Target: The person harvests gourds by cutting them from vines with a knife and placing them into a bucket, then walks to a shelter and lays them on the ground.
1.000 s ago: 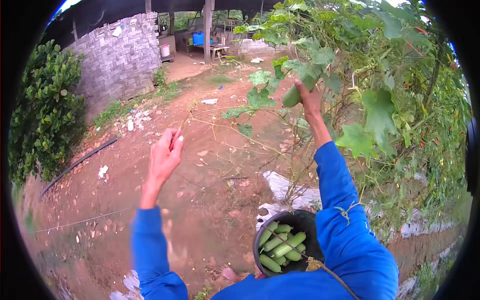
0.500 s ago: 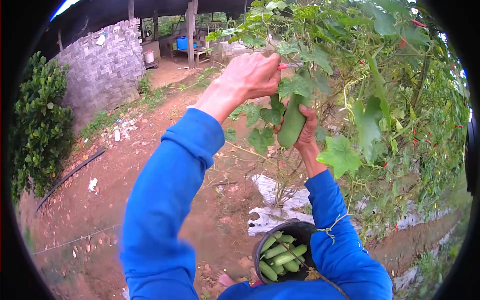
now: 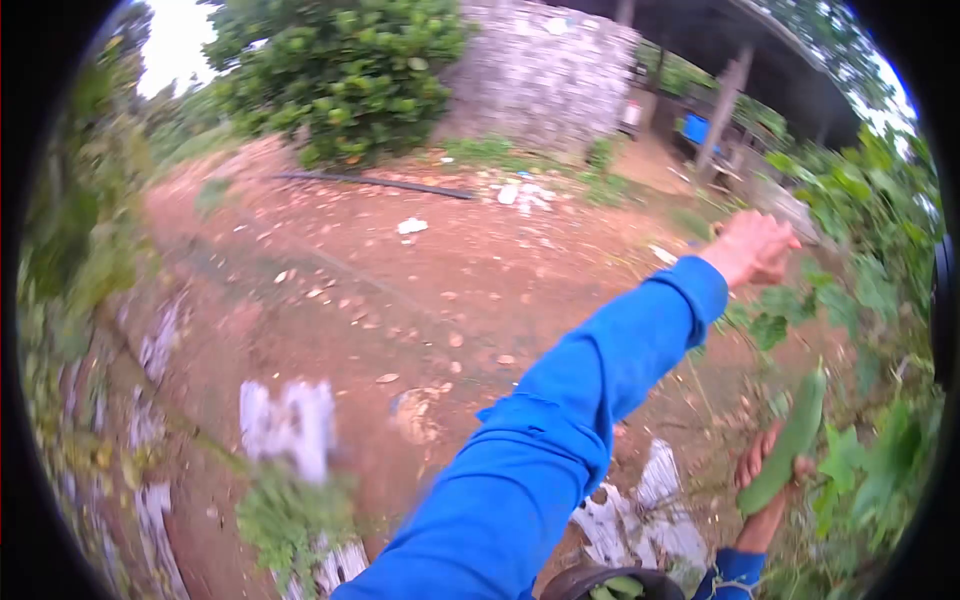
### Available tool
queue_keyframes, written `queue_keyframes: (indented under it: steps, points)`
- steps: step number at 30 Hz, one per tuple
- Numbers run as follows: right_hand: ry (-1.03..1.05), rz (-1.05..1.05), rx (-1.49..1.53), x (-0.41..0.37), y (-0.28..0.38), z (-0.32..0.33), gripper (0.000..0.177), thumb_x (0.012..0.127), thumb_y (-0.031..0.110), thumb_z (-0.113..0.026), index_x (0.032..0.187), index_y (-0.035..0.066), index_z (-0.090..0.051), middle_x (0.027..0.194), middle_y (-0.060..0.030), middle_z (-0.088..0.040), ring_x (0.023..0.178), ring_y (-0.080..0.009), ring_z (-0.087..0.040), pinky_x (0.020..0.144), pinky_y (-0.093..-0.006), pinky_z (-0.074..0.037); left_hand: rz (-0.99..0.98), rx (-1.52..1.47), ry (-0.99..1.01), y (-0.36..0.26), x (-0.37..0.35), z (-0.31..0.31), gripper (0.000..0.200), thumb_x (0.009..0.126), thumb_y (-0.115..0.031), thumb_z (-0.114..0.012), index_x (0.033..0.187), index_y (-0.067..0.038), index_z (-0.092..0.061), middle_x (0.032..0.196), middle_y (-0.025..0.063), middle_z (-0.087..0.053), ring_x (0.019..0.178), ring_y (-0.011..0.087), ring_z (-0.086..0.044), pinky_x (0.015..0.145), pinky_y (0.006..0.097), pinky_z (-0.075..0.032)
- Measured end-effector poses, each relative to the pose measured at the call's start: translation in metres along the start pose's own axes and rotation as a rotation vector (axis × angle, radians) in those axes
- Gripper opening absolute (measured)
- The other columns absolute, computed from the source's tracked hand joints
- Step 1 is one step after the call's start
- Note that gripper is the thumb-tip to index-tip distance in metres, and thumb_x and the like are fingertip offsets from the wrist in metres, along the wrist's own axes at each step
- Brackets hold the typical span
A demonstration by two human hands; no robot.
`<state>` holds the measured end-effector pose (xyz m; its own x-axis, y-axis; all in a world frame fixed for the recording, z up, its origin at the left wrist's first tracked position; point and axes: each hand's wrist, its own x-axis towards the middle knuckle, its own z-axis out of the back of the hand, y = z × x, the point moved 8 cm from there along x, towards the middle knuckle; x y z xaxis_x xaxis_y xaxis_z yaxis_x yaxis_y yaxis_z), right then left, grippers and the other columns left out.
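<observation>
My left hand (image 3: pixel 755 247) is closed at the upper right, with a small bit of red showing at its fingers; the red-handled blade seen there earlier is mostly hidden. Lower right, my right hand (image 3: pixel 765 462) grips a long green gourd (image 3: pixel 790 445) round its lower part. The gourd tilts, its short stem end up, and no vine visibly joins it. Below, at the bottom edge, is a dark bucket (image 3: pixel 652 576) with green gourds (image 3: pixel 622 586) in it, mostly cut off by the frame.
Leafy vines (image 3: pixel 880 290) rise at the right edge, close to both hands. Torn pale plastic sheeting (image 3: pixel 290 425) lies on the soil. A black pipe (image 3: pixel 385 182) crosses the ground before a bush (image 3: pixel 345 75). Behind stand a woven wall (image 3: pixel 545 80) and a roofed shelter.
The camera view has swung to the left. My right hand has come down with the gourd, away from my left hand and the vine leaves that partly covered it.
</observation>
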<state>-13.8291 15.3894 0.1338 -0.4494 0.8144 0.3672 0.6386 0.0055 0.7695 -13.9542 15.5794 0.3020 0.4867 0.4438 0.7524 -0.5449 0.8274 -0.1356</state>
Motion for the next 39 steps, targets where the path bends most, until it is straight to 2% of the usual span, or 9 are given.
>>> queue_keyframes:
  steps: [8, 10, 17, 22, 24, 27, 31, 33, 39]
  points:
    - [-0.266, -0.367, -0.002, -0.019, -0.148, 0.025, 0.048, 0.075, 0.039, -0.066, 0.091, -0.003, -0.051, 0.065, -0.0181, -0.057, 0.050, -0.0303, -0.059, 0.047, -0.0414, -0.054, 0.503, -0.083, 0.049, 0.114, -0.275, 0.047, 0.023, 0.093, -0.024, -0.052, 0.103, -0.002, -0.055, 0.069, 0.0258, -0.059, 0.068, 0.0479, -0.059, 0.061, 0.0549, -0.046]
    - [-0.238, -0.520, 0.012, -0.016, -0.185, 0.021, 0.053, 0.069, 0.040, -0.066, 0.095, -0.005, -0.054, 0.070, -0.0170, -0.057, 0.058, -0.0304, -0.060, 0.056, -0.0429, -0.056, 0.645, -0.163, 0.054, 0.116, -0.350, 0.070, 0.025, 0.096, -0.026, -0.051, 0.103, -0.002, -0.054, 0.074, 0.0255, -0.060, 0.071, 0.0463, -0.060, 0.061, 0.0531, -0.044]
    - [0.024, -0.925, -0.323, -0.002, -0.273, -0.024, 0.052, 0.067, 0.035, -0.075, 0.097, -0.003, -0.057, 0.075, -0.0161, -0.061, 0.066, -0.0270, -0.063, 0.061, -0.0394, -0.054, 1.410, -0.238, -0.054, 0.068, -0.676, 0.077, 0.037, 0.100, -0.038, -0.046, 0.108, -0.003, -0.055, 0.082, 0.0157, -0.059, 0.075, 0.0265, -0.059, 0.067, 0.0428, -0.044]
    - [0.160, -1.003, -0.459, 0.013, -0.340, -0.067, 0.039, 0.076, 0.030, -0.075, 0.096, 0.000, -0.060, 0.081, -0.0082, -0.063, 0.074, -0.0166, -0.064, 0.066, -0.0321, -0.052, 1.882, -0.325, -0.352, -0.090, -0.884, 0.061, 0.044, 0.098, -0.047, -0.050, 0.108, -0.005, -0.059, 0.073, 0.0030, -0.056, 0.063, 0.0150, -0.053, 0.056, 0.0328, -0.042]
    - [0.355, -1.096, -0.485, 0.019, -0.367, -0.103, 0.039, 0.078, 0.031, -0.075, 0.100, 0.002, -0.060, 0.086, -0.0046, -0.062, 0.078, -0.0135, -0.062, 0.068, -0.0298, -0.050, 2.022, -0.427, -0.376, -0.149, -0.923, 0.052, 0.043, 0.096, -0.048, -0.052, 0.107, -0.007, -0.061, 0.067, 0.0007, -0.054, 0.057, 0.0118, -0.050, 0.050, 0.0291, -0.039]
    - [0.517, -1.111, -0.554, 0.026, -0.420, -0.137, 0.041, 0.078, 0.034, -0.076, 0.100, 0.004, -0.060, 0.087, -0.0030, -0.061, 0.079, -0.0116, -0.059, 0.068, -0.0286, -0.047, 2.155, -0.386, -0.838, -0.212, -0.954, 0.063, 0.035, 0.095, -0.046, -0.055, 0.101, -0.012, -0.061, 0.061, -0.0035, -0.049, 0.048, 0.0029, -0.040, 0.040, 0.0208, -0.029]
    - [0.754, -1.162, -0.525, 0.039, -0.492, -0.214, 0.044, 0.079, 0.038, -0.077, 0.102, 0.004, -0.061, 0.088, -0.0026, -0.062, 0.083, -0.0114, -0.058, 0.071, -0.0286, -0.047, 2.268, -0.355, -0.876, -0.274, -1.021, 0.050, 0.037, 0.096, -0.046, -0.053, 0.102, -0.011, -0.060, 0.060, -0.0039, -0.049, 0.048, 0.0033, -0.042, 0.041, 0.0209, -0.030]
    - [0.837, -1.201, -0.568, 0.048, -0.531, -0.236, 0.045, 0.080, 0.039, -0.077, 0.103, 0.004, -0.061, 0.088, -0.0024, -0.062, 0.084, -0.0116, -0.058, 0.072, -0.0287, -0.047, 2.201, -0.135, -0.699, -0.288, -1.055, 0.045, 0.039, 0.098, -0.047, -0.051, 0.103, -0.009, -0.059, 0.060, -0.0037, -0.050, 0.048, 0.0039, -0.042, 0.041, 0.0209, -0.030]
    - [0.927, -1.241, -0.629, 0.120, -0.628, -0.295, 0.047, 0.082, 0.037, -0.075, 0.110, 0.003, -0.058, 0.092, -0.0031, -0.061, 0.084, -0.0131, -0.062, 0.073, -0.0301, -0.049, 2.135, -0.015, -0.847, -0.300, -1.082, 0.040, 0.042, 0.098, -0.048, -0.050, 0.103, -0.008, -0.059, 0.059, -0.0026, -0.050, 0.047, 0.0054, -0.042, 0.041, 0.0221, -0.031]
